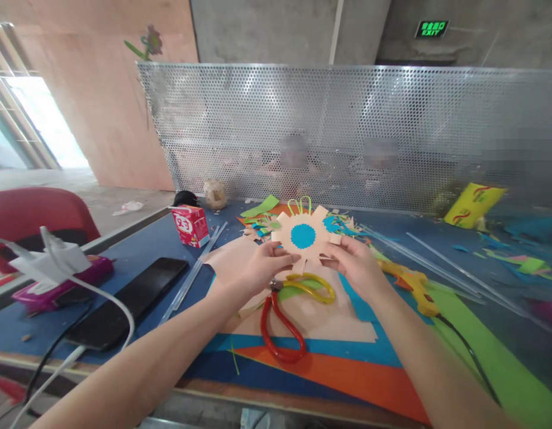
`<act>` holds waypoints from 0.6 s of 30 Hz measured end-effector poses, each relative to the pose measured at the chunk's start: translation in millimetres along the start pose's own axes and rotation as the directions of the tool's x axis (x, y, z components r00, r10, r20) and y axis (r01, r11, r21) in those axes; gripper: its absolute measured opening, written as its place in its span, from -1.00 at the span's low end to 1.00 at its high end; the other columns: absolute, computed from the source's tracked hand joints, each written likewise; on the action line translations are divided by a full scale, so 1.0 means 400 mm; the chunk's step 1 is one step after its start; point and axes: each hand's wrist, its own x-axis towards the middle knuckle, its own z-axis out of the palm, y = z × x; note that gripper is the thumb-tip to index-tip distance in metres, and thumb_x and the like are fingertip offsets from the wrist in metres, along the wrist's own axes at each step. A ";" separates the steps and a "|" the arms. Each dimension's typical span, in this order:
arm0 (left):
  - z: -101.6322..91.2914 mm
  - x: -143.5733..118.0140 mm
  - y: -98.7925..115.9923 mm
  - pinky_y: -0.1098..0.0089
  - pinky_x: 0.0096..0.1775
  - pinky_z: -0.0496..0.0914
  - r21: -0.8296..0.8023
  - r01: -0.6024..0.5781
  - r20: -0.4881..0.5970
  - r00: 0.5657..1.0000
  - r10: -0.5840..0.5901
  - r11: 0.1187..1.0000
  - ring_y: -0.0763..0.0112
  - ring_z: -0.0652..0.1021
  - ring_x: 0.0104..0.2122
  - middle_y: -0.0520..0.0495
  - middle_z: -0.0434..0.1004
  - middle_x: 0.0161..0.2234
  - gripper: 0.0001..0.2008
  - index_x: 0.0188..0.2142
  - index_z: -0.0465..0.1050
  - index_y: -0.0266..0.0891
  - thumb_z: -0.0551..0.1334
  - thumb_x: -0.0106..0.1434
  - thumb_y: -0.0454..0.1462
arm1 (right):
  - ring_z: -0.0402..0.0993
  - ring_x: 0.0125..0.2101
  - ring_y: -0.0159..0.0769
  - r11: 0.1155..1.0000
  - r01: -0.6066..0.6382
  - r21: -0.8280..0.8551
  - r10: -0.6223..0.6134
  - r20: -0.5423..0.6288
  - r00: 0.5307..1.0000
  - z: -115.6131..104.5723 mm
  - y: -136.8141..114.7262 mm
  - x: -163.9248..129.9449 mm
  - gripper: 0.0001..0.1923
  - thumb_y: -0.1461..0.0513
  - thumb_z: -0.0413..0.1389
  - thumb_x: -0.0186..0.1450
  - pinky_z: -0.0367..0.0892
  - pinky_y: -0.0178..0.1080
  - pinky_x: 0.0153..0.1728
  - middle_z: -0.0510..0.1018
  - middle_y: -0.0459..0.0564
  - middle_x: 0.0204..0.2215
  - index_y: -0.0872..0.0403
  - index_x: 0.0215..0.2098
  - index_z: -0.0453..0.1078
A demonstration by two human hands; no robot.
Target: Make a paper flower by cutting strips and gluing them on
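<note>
Between my two hands is a paper flower [321,229], peach with stubby square petals and a scalloped blue disc [303,236] at its centre. My left hand [269,262] pinches its left edge, thumb in front. On the opposite edge, my right hand [352,259] grips a petal. Two thin yellow-green loops [300,205] show just above the flower; whether they are joined to it I cannot tell. Below the flower lie scissors with one red handle [282,333] and one yellow handle [318,287], resting on peach paper [334,319].
A yellow glue gun [414,286] lies at right, beside clear glue sticks [419,262] and green paper [477,345]. Orange paper [338,375] lies in front. At left are a black phone [133,301], a power strip [56,283] with cables, and a red box [189,226]. A perforated metal screen [258,107] stands behind.
</note>
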 end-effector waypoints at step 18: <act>-0.005 0.004 -0.007 0.50 -0.56 0.20 0.053 -0.040 -0.105 0.993 0.045 0.998 0.58 0.34 -0.64 0.13 0.32 -0.69 -0.71 -0.60 0.24 -0.28 0.36 -0.14 -0.22 | 0.51 -0.40 -0.18 0.976 -0.213 -0.042 0.215 0.054 0.975 0.062 0.065 -0.020 -0.31 0.23 0.28 -0.09 0.41 -0.17 -0.34 0.52 -0.12 -0.51 -0.01 -0.09 0.00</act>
